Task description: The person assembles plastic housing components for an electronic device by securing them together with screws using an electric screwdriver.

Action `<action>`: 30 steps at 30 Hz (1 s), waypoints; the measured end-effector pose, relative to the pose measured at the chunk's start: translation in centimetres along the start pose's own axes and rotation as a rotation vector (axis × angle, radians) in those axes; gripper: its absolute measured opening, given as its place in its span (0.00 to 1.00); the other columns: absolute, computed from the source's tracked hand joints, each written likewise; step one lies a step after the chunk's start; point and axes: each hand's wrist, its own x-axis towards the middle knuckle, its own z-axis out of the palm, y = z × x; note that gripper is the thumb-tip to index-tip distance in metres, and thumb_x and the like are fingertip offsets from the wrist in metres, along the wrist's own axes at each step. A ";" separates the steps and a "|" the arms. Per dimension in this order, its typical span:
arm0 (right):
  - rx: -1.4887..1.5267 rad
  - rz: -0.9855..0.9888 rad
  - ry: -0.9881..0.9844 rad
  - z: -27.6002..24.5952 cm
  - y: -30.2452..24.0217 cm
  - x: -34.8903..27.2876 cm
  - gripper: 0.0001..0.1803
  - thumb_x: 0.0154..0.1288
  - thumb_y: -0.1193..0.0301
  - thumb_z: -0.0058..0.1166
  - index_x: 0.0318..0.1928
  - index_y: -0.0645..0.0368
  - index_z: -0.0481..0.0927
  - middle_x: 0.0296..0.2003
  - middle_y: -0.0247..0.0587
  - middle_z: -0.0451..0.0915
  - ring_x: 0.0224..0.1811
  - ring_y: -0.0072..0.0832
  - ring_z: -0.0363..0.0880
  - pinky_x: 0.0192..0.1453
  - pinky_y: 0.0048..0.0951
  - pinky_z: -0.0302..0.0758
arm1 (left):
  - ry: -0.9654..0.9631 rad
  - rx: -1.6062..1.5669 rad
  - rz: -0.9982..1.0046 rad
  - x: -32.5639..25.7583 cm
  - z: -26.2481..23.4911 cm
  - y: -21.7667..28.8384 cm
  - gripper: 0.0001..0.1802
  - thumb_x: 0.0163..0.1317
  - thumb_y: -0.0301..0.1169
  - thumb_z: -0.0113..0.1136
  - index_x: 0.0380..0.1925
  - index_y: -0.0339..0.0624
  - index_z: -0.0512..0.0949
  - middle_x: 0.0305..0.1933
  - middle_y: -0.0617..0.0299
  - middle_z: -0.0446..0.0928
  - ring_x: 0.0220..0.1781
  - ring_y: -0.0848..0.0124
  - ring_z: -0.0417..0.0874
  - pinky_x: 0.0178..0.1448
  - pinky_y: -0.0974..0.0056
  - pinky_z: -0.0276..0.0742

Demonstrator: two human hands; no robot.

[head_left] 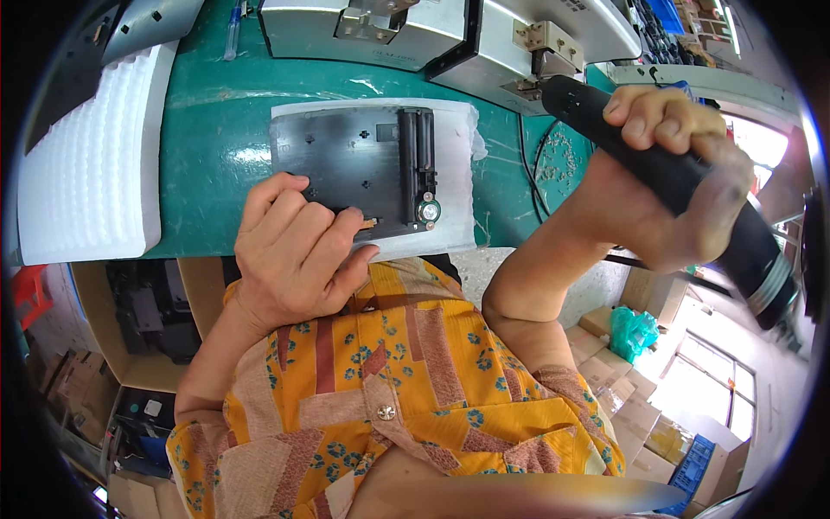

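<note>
A flat black plastic panel (346,156) lies on a white foam sheet (454,138) on the green bench. Along its right side run a raised black bar and a round silver part (427,211). My left hand (298,242) grips the panel's near edge, fingers curled over the top and thumb at the front. By its index fingertip shows a small copper-coloured piece (369,224). Raised at the right, my right hand (683,164) is wrapped round a thick black electric screwdriver (588,105), held slantwise; its lower end, with a silver ring, is blurred.
Silver metal machines (363,39) stand along the back. Small loose screws (560,160) and a black cable (532,173) lie right of the panel. White padded foam (104,164) covers the left side, with a blue screwdriver (233,33) beyond. A carton (156,372) of black parts sits below the bench.
</note>
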 end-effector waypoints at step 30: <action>0.023 -0.078 0.028 0.5 0.0 -0.5 0.27 0.74 0.44 0.51 0.51 0.56 0.80 0.38 0.43 0.78 0.34 0.35 0.75 0.41 0.44 0.74 | -0.002 0.029 0.011 0.6 0.0 0.2 0.15 0.49 0.33 0.73 0.36 0.40 0.83 0.29 0.64 0.75 0.30 0.62 0.75 0.53 0.50 0.78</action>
